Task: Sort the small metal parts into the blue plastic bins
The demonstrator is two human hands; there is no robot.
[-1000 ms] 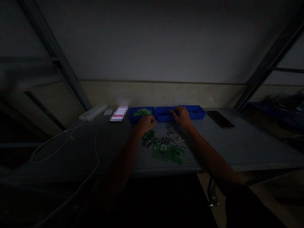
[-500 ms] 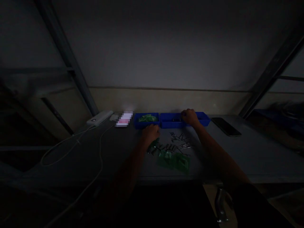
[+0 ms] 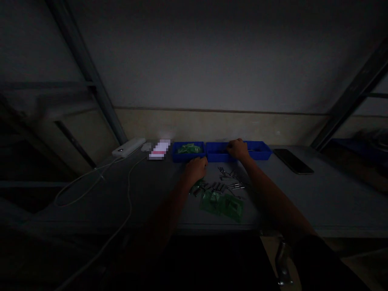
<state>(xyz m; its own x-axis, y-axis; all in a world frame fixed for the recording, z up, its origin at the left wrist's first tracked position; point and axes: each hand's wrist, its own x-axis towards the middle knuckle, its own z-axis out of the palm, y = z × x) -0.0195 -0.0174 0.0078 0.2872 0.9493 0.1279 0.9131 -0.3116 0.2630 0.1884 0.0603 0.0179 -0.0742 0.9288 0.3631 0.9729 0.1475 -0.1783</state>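
Observation:
My right hand reaches into the long blue bin, its fingers curled down behind the front wall. Whatever those fingers hold is hidden. A thin metal piece shows in the bin to the right of this hand. My left hand is closed at the front of the small blue bin, which holds green plastic packets. I cannot make out anything in its fingers. Below the hands lie small metal cylinders, thin metal rods and green plastic bags.
A dark phone lies to the right of the bins. On the left are a white device with a white cable and a lit, blurred-out screen. Metal posts frame the dim bench.
My right hand has shifted slightly left inside the long bin, uncovering the thin metal piece. My left hand has moved slightly right, still closed. The camera view has shifted a little.

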